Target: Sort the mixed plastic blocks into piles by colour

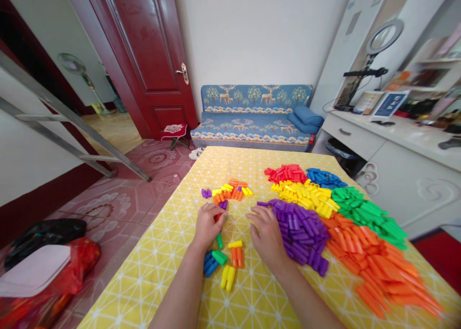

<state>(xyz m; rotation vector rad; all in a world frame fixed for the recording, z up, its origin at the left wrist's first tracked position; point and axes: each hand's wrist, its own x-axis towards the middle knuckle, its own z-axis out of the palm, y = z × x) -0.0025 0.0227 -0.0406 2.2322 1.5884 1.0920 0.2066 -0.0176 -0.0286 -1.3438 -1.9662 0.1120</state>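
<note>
My left hand (209,225) is closed, fingers curled round a small red tube-like plastic piece (217,217) that shows between thumb and fingers. A purple piece (224,204) lies just beyond its fingertips. My right hand (268,235) holds nothing; its fingers are apart over the cloth, beside the purple pile (297,228). A green piece (219,240) lies by my left wrist. Nearer me are blue pieces (210,264), another green piece (219,257), an orange pair (237,258) with a yellow piece (235,244) across its end, and a yellow pair (227,277).
A mixed cluster (230,190) lies beyond my left hand. Red (286,173), blue (324,178), yellow (306,195), green (365,213) and orange (382,266) piles cover the right side of the table (144,281). A sofa (252,122) stands past the far edge.
</note>
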